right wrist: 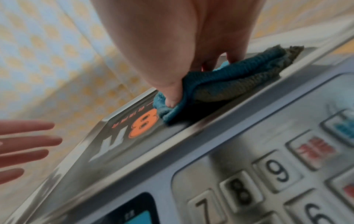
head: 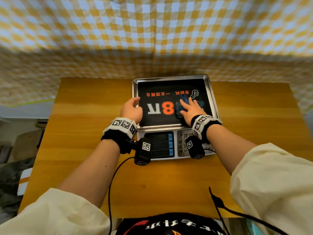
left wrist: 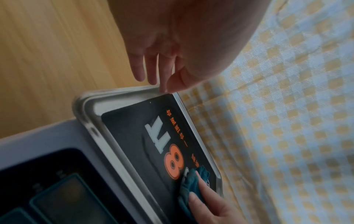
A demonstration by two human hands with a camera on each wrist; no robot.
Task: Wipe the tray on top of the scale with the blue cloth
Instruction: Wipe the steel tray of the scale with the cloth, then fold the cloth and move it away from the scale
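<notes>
A steel tray [head: 171, 77] with a black sticker and a big orange 8 sits on the scale [head: 160, 138]. The bunched blue cloth [head: 178, 108] lies on the tray's right half. My right hand [head: 190, 110] presses flat on it with fingers spread, and in the right wrist view the thumb digs into the cloth [right wrist: 239, 78]. At the tray's left rim, my left hand [head: 132, 107] holds nothing. Its fingers [left wrist: 151, 68] are straight, and the thumb tip touches the rim [left wrist: 107, 94]. The left wrist view also shows the cloth [left wrist: 191, 180] under the right hand [left wrist: 208, 203].
The scale stands on a wooden table [head: 84, 133], its keypad [right wrist: 268, 174] and displays facing me. A yellow and white checked cloth [head: 152, 31] hangs close behind the tray. Black cables [head: 111, 184] run from both wrists across the table's near part. Clutter lies off the table's left edge.
</notes>
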